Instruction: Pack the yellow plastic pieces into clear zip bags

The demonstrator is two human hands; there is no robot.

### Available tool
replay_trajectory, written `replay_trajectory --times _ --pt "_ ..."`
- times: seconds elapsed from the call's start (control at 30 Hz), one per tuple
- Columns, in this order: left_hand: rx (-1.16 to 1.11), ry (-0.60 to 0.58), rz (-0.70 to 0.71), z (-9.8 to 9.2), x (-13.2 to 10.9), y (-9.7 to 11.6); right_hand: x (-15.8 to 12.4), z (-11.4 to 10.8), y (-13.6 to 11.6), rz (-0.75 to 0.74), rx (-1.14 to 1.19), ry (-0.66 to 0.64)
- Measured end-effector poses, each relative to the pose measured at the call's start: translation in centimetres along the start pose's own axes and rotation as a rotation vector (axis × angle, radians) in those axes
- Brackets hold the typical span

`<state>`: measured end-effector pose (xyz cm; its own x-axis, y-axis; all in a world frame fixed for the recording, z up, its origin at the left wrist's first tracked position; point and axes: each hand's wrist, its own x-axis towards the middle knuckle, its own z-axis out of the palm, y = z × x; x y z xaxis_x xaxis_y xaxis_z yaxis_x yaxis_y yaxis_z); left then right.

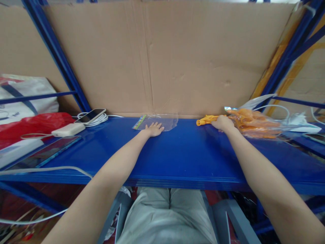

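My left hand (pixel 154 129) lies flat with fingers spread on the right part of a clear plastic bag (pixel 169 121). This bag is flat on the blue shelf top and has a colourful printed strip at its left end. At the right, my right hand (pixel 223 123) is closed on an orange plastic piece (pixel 206 120) with a round, hollow end that points left. The fingertips are partly hidden by the hand itself. Just right of that hand, a clear bag of orange plastic pieces (pixel 256 122) lies on the shelf, close to the wrist.
The blue shelf (pixel 177 156) has a cardboard panel (pixel 182 61) behind it. To the left are a phone (pixel 90 116) on a coiled white cable, a white power bank (pixel 68 130), a red plastic bag (pixel 40 122) and a tablet (pixel 48 152). Blue posts (pixel 59 64) rise at both sides.
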<state>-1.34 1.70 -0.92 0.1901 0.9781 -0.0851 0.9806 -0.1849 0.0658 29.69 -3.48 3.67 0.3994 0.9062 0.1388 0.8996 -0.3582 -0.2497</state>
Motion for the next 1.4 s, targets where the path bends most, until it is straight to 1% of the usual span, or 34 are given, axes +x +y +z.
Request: replay_trajectory --times 0.07,0.1,0.17,0.2,0.23,0.27,0.37,0.47,0.53,0.7,0.8,1.0,1.13,1.27,1.4 --pt "0.003 -0.010 0.008 0.0 0.0 0.0 0.0 -0.2 0.1 -0.005 0.072 0.157" --pt "0.006 -0.016 0.010 -0.1 0.0 0.0 0.0 -0.2 0.1 -0.035 0.122 0.237" --pt "0.010 -0.030 0.017 -0.1 0.0 0.0 0.1 0.2 -0.2 -0.152 0.262 0.342" --pt "0.011 -0.039 0.023 -0.2 -0.1 0.0 0.1 0.5 -0.5 -0.225 0.349 0.351" --pt "0.013 -0.047 0.031 -0.2 -0.1 0.1 0.0 0.9 -0.8 -0.289 0.443 0.326" --pt "0.013 -0.055 0.040 -0.2 -0.2 0.2 -0.1 1.3 -1.3 -0.343 0.541 0.272" --pt "0.011 -0.072 0.055 -0.4 -0.4 0.4 -0.5 2.6 -2.5 -0.410 0.780 0.004" --pt "0.008 -0.076 0.060 -0.5 -0.5 0.6 -0.9 3.4 -2.9 -0.422 0.812 -0.232" --pt "0.009 -0.076 0.062 -0.5 -0.4 0.5 -1.1 3.7 -2.8 -0.413 0.773 -0.309" --pt "0.011 -0.068 0.061 -0.3 -0.2 0.4 -1.1 3.5 -2.3 -0.428 0.736 -0.324" --pt "0.015 -0.079 0.085 -0.4 -0.4 0.6 -1.3 3.3 -2.3 -0.452 0.728 -0.341" --pt "0.041 -0.136 0.136 -1.0 -1.5 1.7 -1.6 3.2 -2.5 -0.460 0.690 -0.364" --pt "0.032 -0.145 0.158 -1.0 -1.9 2.3 -1.9 3.3 -2.8 -0.490 0.673 -0.371" --pt "-0.020 -0.128 0.203 -0.8 -1.8 2.4 -2.1 3.5 -3.1 -0.531 0.670 -0.357" --pt "-0.064 -0.145 0.253 -0.7 -1.8 2.3 -1.8 3.8 -3.3 -0.575 0.692 -0.318"
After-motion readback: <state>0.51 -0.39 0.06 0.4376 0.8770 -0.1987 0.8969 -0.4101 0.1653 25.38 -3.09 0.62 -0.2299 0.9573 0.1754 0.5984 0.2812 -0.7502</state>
